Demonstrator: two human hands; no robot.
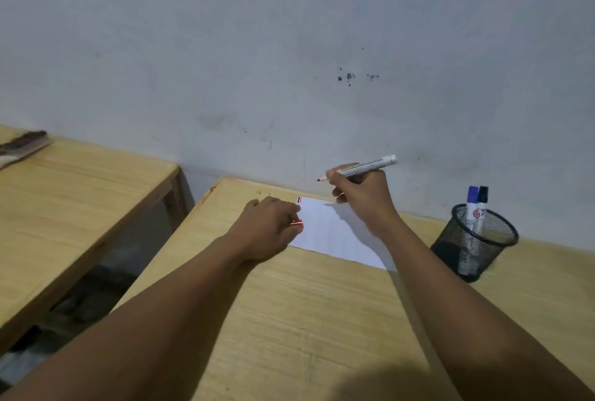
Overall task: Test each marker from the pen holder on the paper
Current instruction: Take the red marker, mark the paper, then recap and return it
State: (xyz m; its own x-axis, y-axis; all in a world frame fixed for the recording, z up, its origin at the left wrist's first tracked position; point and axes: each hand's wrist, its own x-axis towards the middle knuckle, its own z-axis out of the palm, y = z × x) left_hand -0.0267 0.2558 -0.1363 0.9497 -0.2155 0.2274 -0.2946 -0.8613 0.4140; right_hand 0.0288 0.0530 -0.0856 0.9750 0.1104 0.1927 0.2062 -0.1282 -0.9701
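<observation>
Wooden desk (315, 320) against scuffed wall (289, 46) — paper (335, 230) on top.

You've got a plain grey-white wall (289, 30) ahead, scuffed, w/ dark specks right of centre; light-wood table (306, 320) pushed against it; second matching table (74, 194) on your left, gap btwn them showing dim floor (106, 284); some striped item (22, 144) at far left edge, can't tell what; lighting dull, soft shadows.

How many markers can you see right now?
3: one uncapped marker in the right hand; two capped markers upright in the mesh pen holder. Others may be hidden.
</observation>
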